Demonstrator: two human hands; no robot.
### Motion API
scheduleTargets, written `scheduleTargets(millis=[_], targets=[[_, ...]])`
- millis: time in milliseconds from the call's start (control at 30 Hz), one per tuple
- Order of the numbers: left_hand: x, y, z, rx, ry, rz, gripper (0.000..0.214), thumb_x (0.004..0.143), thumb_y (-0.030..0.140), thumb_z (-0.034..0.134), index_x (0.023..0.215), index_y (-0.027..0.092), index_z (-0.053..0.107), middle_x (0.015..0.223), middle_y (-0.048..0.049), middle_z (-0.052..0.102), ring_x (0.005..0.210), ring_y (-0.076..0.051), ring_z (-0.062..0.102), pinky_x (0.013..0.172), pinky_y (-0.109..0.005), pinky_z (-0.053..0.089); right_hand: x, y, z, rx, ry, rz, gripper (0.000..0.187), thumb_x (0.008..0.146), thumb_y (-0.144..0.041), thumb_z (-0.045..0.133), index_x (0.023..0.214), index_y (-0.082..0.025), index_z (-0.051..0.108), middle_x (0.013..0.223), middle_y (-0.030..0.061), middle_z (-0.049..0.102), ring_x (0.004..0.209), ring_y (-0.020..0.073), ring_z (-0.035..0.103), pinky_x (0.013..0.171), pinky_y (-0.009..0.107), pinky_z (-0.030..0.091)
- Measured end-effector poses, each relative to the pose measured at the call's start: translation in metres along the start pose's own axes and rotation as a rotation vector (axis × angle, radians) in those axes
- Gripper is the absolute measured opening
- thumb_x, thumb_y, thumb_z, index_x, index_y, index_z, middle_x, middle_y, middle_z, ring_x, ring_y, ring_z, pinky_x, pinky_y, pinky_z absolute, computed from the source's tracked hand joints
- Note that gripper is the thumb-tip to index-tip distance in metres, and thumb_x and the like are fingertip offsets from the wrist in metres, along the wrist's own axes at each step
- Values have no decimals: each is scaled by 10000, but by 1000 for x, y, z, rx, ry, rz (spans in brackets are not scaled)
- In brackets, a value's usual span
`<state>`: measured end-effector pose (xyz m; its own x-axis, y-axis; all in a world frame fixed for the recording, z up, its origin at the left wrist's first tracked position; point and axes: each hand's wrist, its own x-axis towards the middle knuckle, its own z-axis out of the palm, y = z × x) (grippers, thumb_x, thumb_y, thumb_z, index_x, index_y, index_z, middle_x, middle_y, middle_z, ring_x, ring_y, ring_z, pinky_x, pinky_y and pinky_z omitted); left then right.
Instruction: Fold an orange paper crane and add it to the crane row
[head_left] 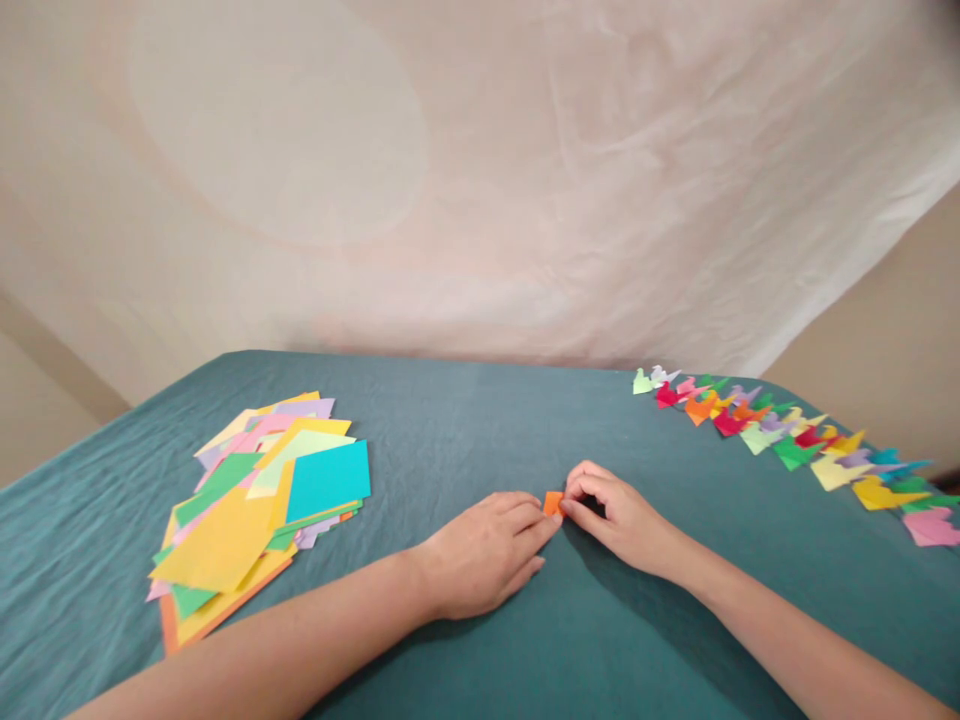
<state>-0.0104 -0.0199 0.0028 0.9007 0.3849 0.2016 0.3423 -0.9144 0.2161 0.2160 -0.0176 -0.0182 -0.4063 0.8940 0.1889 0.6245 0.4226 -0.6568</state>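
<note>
A small folded piece of orange paper (553, 503) lies on the green cloth between my two hands. My left hand (487, 555) rests palm down with its fingers stretched out flat, the fingertips touching the paper's left and near edges. At the paper's right edge, my right hand (619, 515) has thumb and forefinger closed in a pinch on it, the other fingers curled. Fingertips cover parts of the paper, so its exact fold cannot be made out.
A loose pile of coloured paper sheets (225, 530) spreads over the left side, a blue sheet (330, 478) on top. Rows of small folded paper birds (795, 452) in several colours line the right edge. The green tablecloth (465, 420) reaches back to a pale hanging sheet (487, 200).
</note>
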Motion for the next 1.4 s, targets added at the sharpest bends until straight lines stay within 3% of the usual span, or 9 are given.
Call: scheduleTargets(millis=[367, 667, 1033, 1400], targets=[[1, 3, -2, 29, -7, -57, 449, 864, 412, 501, 1220, 142, 459, 1154, -108, 519, 1144, -249, 440, 1004, -373, 338, 0, 0, 5, -44, 39, 17, 154, 867, -238, 478, 727, -193, 525, 807, 27, 525, 735, 148, 511, 680, 282, 412], [-2, 0, 5, 18, 4, -35, 511, 886, 425, 453, 1304, 137, 400, 1332, -112, 436, 1275, -247, 329, 1058, -371, 281, 1, -2, 3, -59, 32, 16, 129, 853, -214, 487, 732, -189, 524, 819, 33, 535, 746, 150, 511, 687, 286, 413], [-2, -1, 3, -14, -10, -56, 516, 882, 409, 459, 1337, 183, 365, 1320, -104, 439, 1270, -270, 328, 1051, -414, 293, 2, -4, 1, -36, 8, 42, 130, 846, -222, 505, 724, -188, 536, 809, 28, 533, 736, 147, 512, 680, 285, 419], [-1, 0, 1, -12, -34, -84, 533, 881, 430, 450, 1332, 157, 373, 1302, -104, 451, 1272, -278, 306, 1066, -406, 260, 2, -4, 1, -36, 7, 47, 146, 853, -229, 498, 719, -189, 539, 809, 27, 528, 743, 146, 515, 692, 279, 413]])
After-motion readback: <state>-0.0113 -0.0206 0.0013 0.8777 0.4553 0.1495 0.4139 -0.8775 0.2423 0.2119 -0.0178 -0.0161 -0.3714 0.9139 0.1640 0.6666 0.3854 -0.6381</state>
